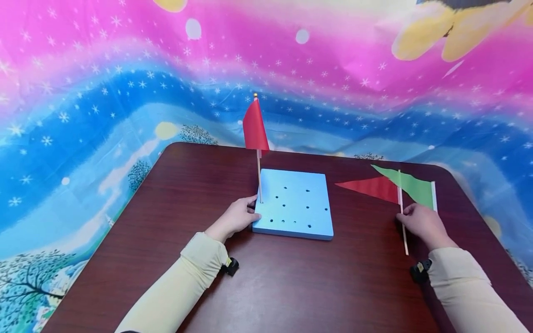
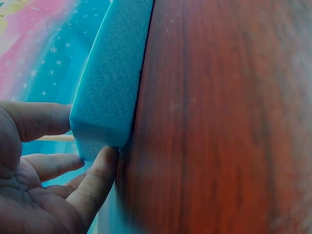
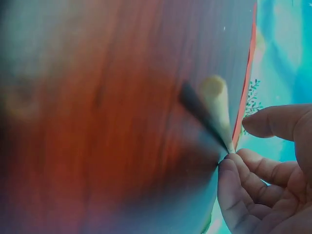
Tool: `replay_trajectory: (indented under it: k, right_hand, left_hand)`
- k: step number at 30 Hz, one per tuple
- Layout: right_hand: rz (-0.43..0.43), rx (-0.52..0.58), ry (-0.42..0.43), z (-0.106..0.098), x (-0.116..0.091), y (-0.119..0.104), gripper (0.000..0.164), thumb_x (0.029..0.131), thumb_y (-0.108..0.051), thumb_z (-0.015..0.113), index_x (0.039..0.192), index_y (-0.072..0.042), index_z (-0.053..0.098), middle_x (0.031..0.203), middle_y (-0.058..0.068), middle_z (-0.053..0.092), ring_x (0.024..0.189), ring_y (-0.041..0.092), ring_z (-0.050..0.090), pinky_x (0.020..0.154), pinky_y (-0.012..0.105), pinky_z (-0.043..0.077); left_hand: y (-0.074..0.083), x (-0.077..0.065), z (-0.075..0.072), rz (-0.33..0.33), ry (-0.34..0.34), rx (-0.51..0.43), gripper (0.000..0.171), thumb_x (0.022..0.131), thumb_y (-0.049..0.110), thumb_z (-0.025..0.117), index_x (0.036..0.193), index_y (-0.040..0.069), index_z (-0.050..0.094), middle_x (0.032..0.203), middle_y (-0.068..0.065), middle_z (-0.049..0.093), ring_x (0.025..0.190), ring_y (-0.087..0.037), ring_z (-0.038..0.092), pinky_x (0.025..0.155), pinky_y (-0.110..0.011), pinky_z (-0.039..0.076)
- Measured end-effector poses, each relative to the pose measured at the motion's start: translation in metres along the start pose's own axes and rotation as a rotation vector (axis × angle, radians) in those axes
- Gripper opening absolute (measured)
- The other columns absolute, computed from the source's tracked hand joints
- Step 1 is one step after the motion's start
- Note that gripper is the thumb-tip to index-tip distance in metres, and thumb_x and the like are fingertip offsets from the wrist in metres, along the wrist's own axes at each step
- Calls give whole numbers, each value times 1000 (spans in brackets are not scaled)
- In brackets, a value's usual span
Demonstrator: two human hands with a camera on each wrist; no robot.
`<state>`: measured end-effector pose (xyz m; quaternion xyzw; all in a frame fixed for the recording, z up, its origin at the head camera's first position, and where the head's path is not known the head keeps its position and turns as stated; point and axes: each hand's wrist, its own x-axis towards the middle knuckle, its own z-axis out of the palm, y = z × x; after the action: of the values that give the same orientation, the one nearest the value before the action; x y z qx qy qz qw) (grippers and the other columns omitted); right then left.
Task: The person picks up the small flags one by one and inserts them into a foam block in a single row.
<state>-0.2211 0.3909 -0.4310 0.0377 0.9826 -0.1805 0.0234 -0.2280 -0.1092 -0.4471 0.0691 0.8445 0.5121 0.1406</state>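
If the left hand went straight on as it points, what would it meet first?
Likely the blue board, whose edge the left hand touches; the upright flag stick looks close too, but its depth is unclear.

Snowflake-patterned backdrop [image 1: 125,92] behind glossy reddish-brown table [image 1: 316,282].

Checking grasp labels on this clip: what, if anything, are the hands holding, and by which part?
The right hand pinches the pointed red flag by its stick, partway down; the left hand grips the blue board by its left edge.
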Motion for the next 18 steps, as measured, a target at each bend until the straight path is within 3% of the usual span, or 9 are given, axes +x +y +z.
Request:
replay_trajectory:
  k: [5, 11, 18]
  right_hand:
    - [-2, 17, -32, 4, 4, 2, 30, 95, -17, 64, 100, 11, 53, 78, 16, 61, 70, 30, 57, 66, 47, 49]
    - [-14, 8, -33, 4, 9, 1, 20, 92, -11, 62, 86, 3, 51, 69, 10, 55, 65, 27, 53, 61, 40, 44]
    - [2, -30, -5, -1, 12, 2, 22, 87, -9, 65, 91, 10, 54, 83, 24, 60, 75, 41, 58, 72, 56, 49]
  left_hand:
    - [-2, -1, 1, -11, 0, -3, 69, 95, 2, 69, 157, -1, 39, 138, -21, 57, 117, -31, 61, 86, -37, 56]
    - [-3, -1, 1, -16, 4, -16, 69, 95, 1, 68, 157, 0, 39, 138, -21, 56, 117, -31, 61, 86, -37, 56]
    - [-2, 1, 0, 8, -3, -3, 69, 95, 1, 68, 157, -2, 39, 137, -22, 57, 118, -33, 60, 88, -38, 56]
